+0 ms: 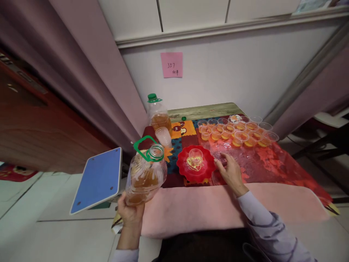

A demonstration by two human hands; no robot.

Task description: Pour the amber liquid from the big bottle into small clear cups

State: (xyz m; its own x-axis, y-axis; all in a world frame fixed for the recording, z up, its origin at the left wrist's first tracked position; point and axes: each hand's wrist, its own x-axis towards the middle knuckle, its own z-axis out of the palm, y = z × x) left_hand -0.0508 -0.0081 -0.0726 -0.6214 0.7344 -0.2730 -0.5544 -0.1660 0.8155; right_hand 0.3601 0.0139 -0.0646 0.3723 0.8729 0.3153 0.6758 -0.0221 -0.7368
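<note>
My left hand [131, 214] grips the lower part of a large clear bottle [145, 178] of amber liquid. The bottle is uncapped, tilted slightly, with a green handle at its neck. My right hand [230, 171] is beside the right rim of a red scalloped plate [182, 163], fingers apart; whether it touches the rim is unclear. One clear cup [195, 156] stands on the plate. Several clear cups [241, 137] with yellow-orange contents stand in rows at the back right.
A second bottle [161, 118] with a green cap stands at the back left, near stacked cups [163, 136]. A loose green cap [184, 118] lies behind. A blue board [98, 178] is at the left. Pink cloth [196, 207] covers the front edge.
</note>
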